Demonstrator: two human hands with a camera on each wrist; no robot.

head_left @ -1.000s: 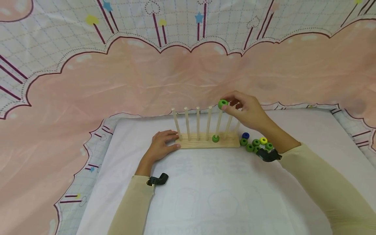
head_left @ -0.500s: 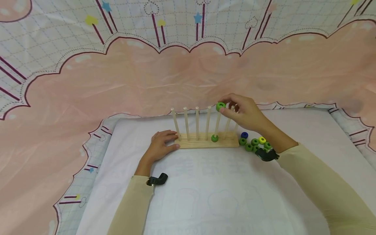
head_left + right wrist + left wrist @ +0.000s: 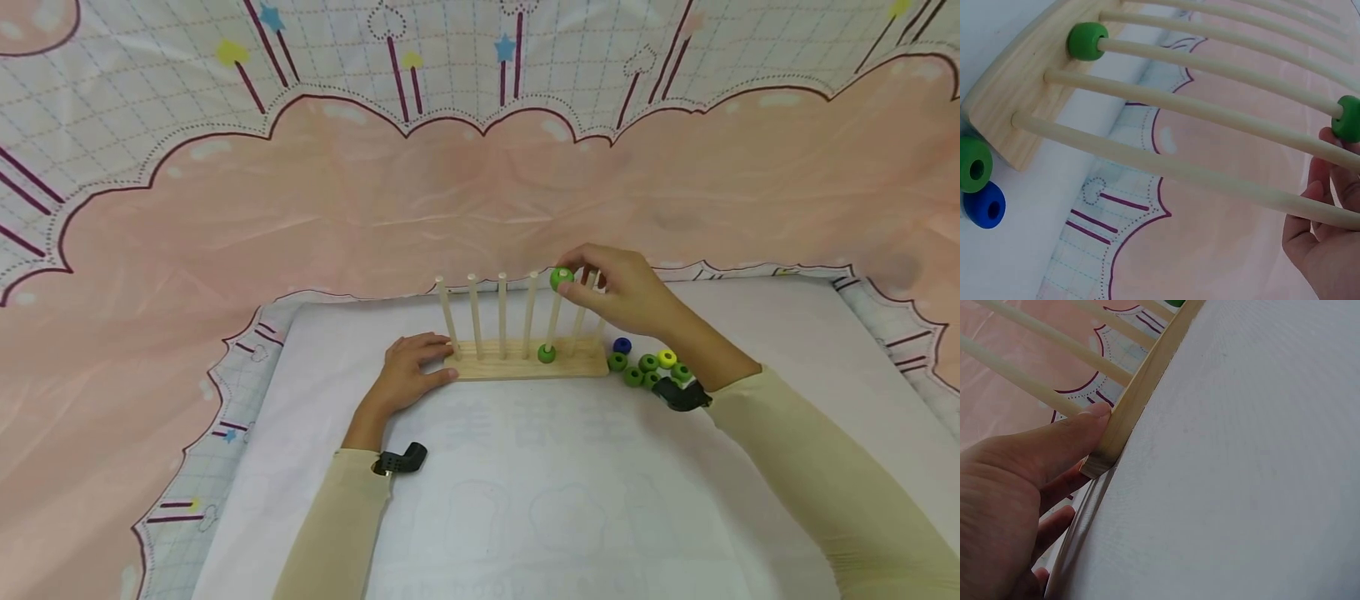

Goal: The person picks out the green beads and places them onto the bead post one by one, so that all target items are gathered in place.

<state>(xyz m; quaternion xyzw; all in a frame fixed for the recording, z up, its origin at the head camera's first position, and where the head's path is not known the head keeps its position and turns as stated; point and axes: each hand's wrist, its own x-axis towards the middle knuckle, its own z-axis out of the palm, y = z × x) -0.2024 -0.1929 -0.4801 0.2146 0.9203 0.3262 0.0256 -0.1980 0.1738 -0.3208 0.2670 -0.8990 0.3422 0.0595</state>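
Note:
A wooden peg rack (image 3: 487,369) with several upright pegs stands on the white surface. My left hand (image 3: 408,372) grips its left end, the thumb (image 3: 1094,415) on the front edge and the fingers round the end. One green bead (image 3: 546,354) sits at the foot of the fifth peg from the left. At that peg's top my right hand (image 3: 626,292) pinches a second green bead (image 3: 557,282) between thumb and fingers. The peg's tip shows in this bead's hole, and in the right wrist view the peg (image 3: 1222,75) runs into the bead.
Right of the rack lie several loose green beads (image 3: 648,363), a blue bead (image 3: 622,345) and a yellow bead (image 3: 667,358). The right wrist, with its black camera (image 3: 681,395), is just above some of them. A patterned pink cloth (image 3: 450,208) rises behind.
My right hand has brought the green bead slightly left and down, from above the peg onto its tip. The left hand keeps its grip on the rack's end.

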